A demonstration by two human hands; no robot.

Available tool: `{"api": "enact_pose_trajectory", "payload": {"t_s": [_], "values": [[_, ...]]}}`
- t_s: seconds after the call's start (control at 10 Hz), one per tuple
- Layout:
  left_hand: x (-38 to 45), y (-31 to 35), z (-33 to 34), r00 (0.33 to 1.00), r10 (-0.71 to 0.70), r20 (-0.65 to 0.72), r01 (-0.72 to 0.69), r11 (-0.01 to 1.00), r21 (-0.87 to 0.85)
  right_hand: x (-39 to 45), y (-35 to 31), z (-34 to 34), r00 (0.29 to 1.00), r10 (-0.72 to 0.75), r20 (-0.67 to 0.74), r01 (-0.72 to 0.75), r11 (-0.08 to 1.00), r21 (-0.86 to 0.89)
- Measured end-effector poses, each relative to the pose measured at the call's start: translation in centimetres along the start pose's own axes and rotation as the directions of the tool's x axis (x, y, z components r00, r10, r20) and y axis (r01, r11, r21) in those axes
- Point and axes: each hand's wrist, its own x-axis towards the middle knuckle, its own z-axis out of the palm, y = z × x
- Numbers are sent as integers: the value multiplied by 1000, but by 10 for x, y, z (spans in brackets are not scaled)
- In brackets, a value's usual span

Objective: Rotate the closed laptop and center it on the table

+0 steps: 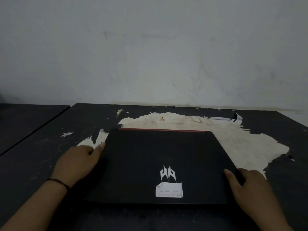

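Note:
A closed black laptop (160, 157) lies flat on the dark table (41, 147), lid up, with a silver logo and a white paper label near its front edge and a red strip along its far edge. My left hand (78, 162) rests against the laptop's left edge, thumb on the lid near the far left corner. On the laptop's right edge my right hand (250, 189) has its thumb on top and its fingers down the side. The laptop's sides run roughly square to the table's front.
The black tabletop has a large worn pale patch (233, 139) behind and right of the laptop, with peeling flakes. A second dark table (25, 117) adjoins at the left. A white wall (150, 55) stands right behind the table's far edge.

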Motion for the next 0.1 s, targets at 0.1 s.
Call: {"api": "enact_pose_trajectory", "payload": {"t_s": [0.1], "values": [[24,-3,8,995,38,-91,-45,996,-72,3,-3,-9,998,-39,-42,33,992,-124]]}}
